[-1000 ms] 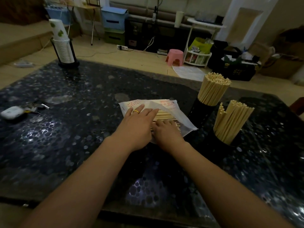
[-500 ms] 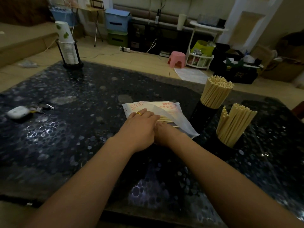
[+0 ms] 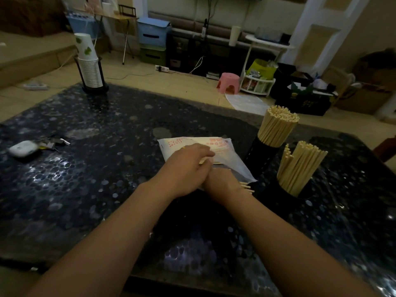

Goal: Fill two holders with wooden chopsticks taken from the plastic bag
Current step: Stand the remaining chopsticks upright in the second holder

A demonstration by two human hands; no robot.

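Since a moment ago the right hand point(image 3: 220, 182) has slid back toward the body, and chopstick tips point(image 3: 246, 187) now poke out just past its right edge at the bag's near corner. Its fingers are tucked under the left hand, so I cannot tell whether they grip those chopsticks or just rest on them. The left hand point(image 3: 186, 168) lies across the plastic bag point(image 3: 227, 155), fingers straight and pressing flat on it, a ring just visible on one finger. That bag, white with red print, lies flat on the dark speckled bench point(image 3: 90, 172), middle of the surface, a few chopsticks showing through beside the left fingertips.

Just right of the bag stands the far holder point(image 3: 258, 154), a black tube packed with chopsticks fanning upward. Nearer and further right sits the second holder point(image 3: 300, 197), also stuffed, its sticks leaning right.

Over on the bench's left edge lie a small white case point(image 3: 23, 148) and some keys point(image 3: 54, 142) beside it. At the far left corner a rack of stacked paper cups point(image 3: 89, 67) stands upright. Beyond the bench, a pink stool point(image 3: 228, 82) sits on the floor.
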